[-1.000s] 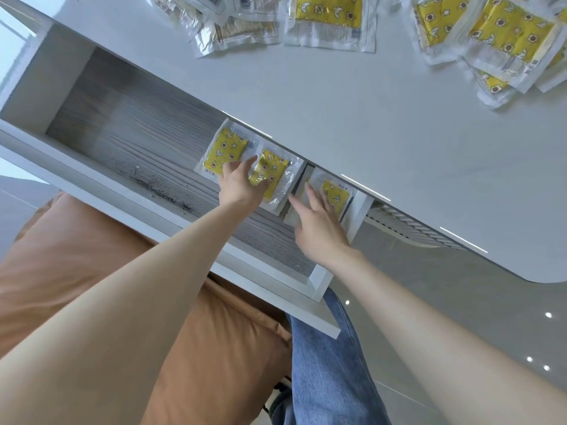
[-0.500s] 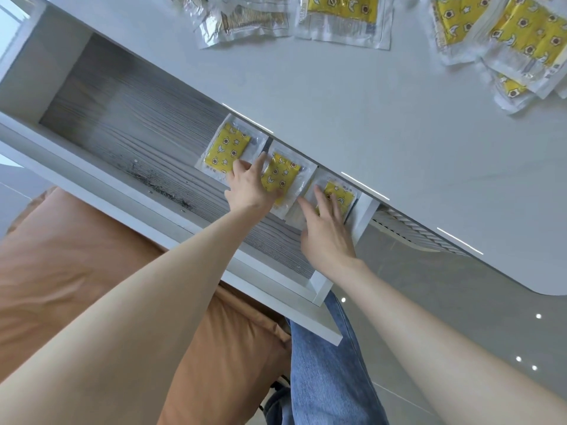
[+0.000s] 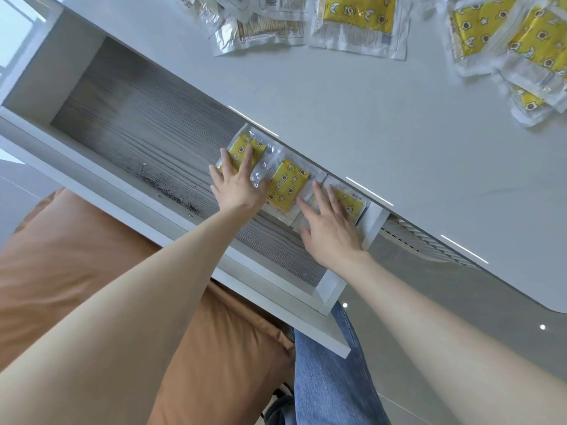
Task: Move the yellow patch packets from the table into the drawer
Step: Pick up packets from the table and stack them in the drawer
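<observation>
**Three packets pressed flat in a row at the back of the drawer**

Both hands lie palm-down inside the drawer [image 3: 147,130], with fingers straight and spread. The left hand [image 3: 236,187] presses on the first yellow patch packet [image 3: 245,144]. The right hand [image 3: 331,233] presses on the third packet [image 3: 352,201], which sits close to the drawer's end wall, just right of that hand. The second packet [image 3: 287,187] lies between the two hands, its edges meeting or slightly overlapping its neighbours. The flat palms look meant to smooth the pouches down and square them into a line under the table edge. That would keep the long stretch of drawer floor left of the left hand free for more.

The packets are thin, squarish, crinkly pouches. Each has a shiny clear border round a yellow panel printed with moons and stars. They probably slide easily and spring up unless they are pressed. The drawer floor is grey with fine wood-grain lines, and its walls are smooth white.

Beyond the fingertips, on the glossy white table [image 3: 368,118], more packets wait:
- a loose heap [image 3: 503,35] far ahead of the right hand
- a single packet [image 3: 357,13] ahead, between the hands
- foil-side-up packets [image 3: 264,29] ahead of the left hand

Most of the job looks undone.
</observation>
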The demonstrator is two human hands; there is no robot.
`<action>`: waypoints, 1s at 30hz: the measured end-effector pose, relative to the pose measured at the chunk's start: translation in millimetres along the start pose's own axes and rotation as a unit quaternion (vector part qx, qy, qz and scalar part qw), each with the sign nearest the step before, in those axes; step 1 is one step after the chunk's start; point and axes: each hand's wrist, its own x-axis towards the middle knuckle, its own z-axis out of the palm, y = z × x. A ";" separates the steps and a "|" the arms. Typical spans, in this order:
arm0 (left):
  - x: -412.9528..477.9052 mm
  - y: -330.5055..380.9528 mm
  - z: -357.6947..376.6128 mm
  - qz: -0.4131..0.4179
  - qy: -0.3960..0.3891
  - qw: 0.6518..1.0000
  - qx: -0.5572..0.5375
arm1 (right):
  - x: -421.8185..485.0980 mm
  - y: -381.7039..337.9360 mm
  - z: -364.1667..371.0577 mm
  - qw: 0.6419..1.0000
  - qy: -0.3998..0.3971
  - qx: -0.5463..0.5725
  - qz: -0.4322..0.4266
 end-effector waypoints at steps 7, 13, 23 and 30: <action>-10.8 4.6 -6.9 -0.001 -0.005 1.000 -0.013 | -9.6 -0.9 -10.3 0.999 0.010 0.030 -0.006; -58.0 13.4 -40.2 0.030 0.011 0.996 -0.078 | -46.9 -20.1 -34.8 0.997 0.049 0.058 -0.004; -224.3 45.8 -145.0 0.130 0.029 0.970 -0.204 | -193.8 -62.3 -129.9 0.976 0.200 0.084 -0.001; -342.0 94.6 -218.9 0.174 0.028 0.950 -0.259 | -321.6 -61.7 -217.7 0.961 0.260 0.091 0.021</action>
